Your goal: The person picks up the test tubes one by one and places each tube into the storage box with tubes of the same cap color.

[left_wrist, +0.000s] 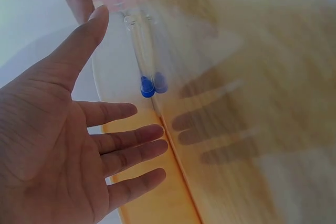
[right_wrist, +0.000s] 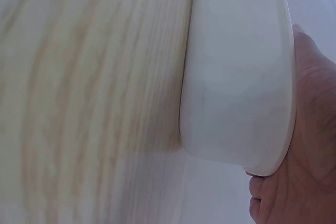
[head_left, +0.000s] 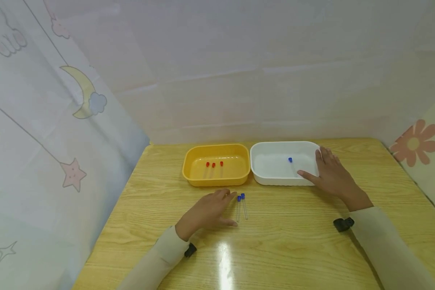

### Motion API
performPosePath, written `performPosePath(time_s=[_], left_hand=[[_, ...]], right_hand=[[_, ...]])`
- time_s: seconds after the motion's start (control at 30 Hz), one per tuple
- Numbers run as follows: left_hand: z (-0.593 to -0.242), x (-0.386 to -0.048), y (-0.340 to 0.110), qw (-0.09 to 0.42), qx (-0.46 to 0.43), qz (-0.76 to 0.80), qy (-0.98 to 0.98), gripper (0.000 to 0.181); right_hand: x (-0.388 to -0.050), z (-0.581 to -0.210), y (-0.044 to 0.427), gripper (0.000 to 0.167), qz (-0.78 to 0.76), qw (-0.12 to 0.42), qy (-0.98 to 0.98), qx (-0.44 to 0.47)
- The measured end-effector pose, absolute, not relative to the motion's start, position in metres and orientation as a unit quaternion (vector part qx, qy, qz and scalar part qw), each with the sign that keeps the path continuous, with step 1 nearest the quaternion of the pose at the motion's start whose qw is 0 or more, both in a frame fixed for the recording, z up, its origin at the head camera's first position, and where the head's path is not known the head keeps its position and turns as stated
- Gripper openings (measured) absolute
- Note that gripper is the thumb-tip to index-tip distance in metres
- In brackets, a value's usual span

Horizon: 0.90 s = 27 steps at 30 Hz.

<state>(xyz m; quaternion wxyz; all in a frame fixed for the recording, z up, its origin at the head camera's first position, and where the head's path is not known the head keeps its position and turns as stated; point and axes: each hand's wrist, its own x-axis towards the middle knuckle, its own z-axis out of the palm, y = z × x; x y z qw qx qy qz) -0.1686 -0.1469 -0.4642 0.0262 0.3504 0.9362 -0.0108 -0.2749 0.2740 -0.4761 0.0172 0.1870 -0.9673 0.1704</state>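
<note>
The yellow tray holds three red-capped tubes, the white tray one blue-capped tube, apparently leaving two loose tubes at lower centre, left hand and right hand both unclenched.

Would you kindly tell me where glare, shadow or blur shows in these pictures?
Head: bright glare streak on the table; left wrist: blurred wood grain and dark finger-shaped shadows or reflections beside the left hand; right wrist: soft shadow on the table beside the white tray.

Head view looks forward and down from above; the left wrist's, close, shares blue-capped tubes just above centre; the right wrist's, closer, the white tray, upper right
</note>
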Motion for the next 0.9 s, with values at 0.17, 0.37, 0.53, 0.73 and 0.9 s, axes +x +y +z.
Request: performPosePath(time_s=[0.17,0.37,0.53,0.73,0.9], left_hand=[[-0.463,-0.173,-0.141,0.05,0.343,-0.014,0.938,0.096],[-0.463,-0.177,-0.135,0.072,0.33,-0.023,0.941,0.1],[-0.465,-0.179,-0.133,0.076,0.324,-0.027,0.942,0.102],[-0.465,-0.179,-0.132,0.071,0.327,-0.029,0.942,0.1],[-0.462,-0.179,-0.131,0.076,0.324,-0.028,0.943,0.099]], right_hand=[[-0.275,-0.475,0.274,0.11,0.166,0.018,-0.968,0.187],[-0.273,-0.474,0.274,0.11,0.165,0.023,-0.968,0.188],[-0.274,-0.475,0.273,0.111,0.162,0.028,-0.968,0.189],[-0.274,-0.474,0.272,0.112,0.158,0.027,-0.97,0.185],[-0.272,-0.472,0.271,0.112,0.157,0.024,-0.97,0.185]])
